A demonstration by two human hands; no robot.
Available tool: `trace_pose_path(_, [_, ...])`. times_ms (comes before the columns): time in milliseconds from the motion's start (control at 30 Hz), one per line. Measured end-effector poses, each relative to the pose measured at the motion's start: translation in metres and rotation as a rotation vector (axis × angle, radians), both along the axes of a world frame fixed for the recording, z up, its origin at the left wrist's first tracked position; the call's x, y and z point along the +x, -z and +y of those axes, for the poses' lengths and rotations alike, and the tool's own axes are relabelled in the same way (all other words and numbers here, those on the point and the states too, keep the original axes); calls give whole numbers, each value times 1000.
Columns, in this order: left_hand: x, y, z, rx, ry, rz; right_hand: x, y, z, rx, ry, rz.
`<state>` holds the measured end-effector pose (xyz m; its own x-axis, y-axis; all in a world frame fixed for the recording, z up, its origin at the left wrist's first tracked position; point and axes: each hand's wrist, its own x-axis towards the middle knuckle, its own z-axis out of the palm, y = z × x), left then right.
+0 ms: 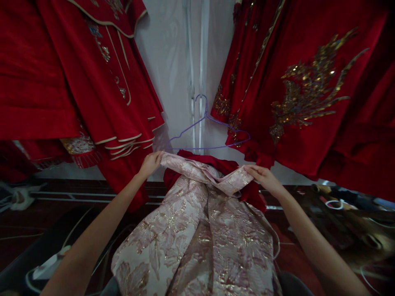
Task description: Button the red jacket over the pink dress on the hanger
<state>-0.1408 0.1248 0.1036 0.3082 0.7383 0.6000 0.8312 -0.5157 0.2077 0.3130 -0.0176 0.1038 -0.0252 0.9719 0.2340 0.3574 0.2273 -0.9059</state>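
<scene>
A pale pink brocade garment (185, 205) with a shiny floral pattern hangs down toward me from its waistband-like top edge. At the left end of that band, my left hand (152, 162) is closed on the cloth. My right hand (262, 174) pinches the band's other end, so the strip spans between both hands with a dip in the middle. Just beyond the band a purple wire hanger (205, 119) hangs by its hook. Behind the brocade lies dark red cloth (259, 197), partly covered by it.
Red garments (92, 82) with pale piping hang at the left. More red garments (327, 135) with gold sequins hang at the right. A white wall (166, 61) stands behind. A white power strip (49, 265) with cords is low on the left, and rolled materials (345, 234) are low on the right.
</scene>
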Motion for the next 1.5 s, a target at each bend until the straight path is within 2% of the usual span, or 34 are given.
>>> trace_pose_path(100, [-3,5,-18,0,59,176,5,-5,0,19,70,20])
trace_pose_path(167, [9,-1,-27,25,137,235,3,-7,0,44,105,48])
trace_pose_path(300, [61,-26,-34,78,320,160,-12,-6,1,92,127,110])
trace_pose_path(400, [109,-43,-27,89,458,113,-24,-2,2,132,144,119])
trace_pose_path(500, [150,-47,-13,32,551,112,-27,1,3,169,198,136])
trace_pose_path(600, [172,-41,0,-109,627,53,-20,5,7,188,284,192])
trace_pose_path(733, [171,-34,0,-190,703,-63,2,12,18,184,476,343])
trace_pose_path(833, [161,-38,-13,-184,756,-112,15,14,28,213,601,448])
trace_pose_path(1033, [156,-49,-29,-176,772,-111,16,5,44,339,624,483])
trace_pose_path(1200, [157,-47,-27,-194,789,-146,7,-10,48,257,733,413])
trace_pose_path(1300, [159,-47,-28,-193,785,-151,-1,-26,51,239,719,372])
trace_pose_path(1433, [161,-46,-31,-164,760,-133,-12,-48,60,396,581,213])
trace_pose_path(1500, [160,-45,-32,-139,725,-108,-12,-53,64,459,574,164])
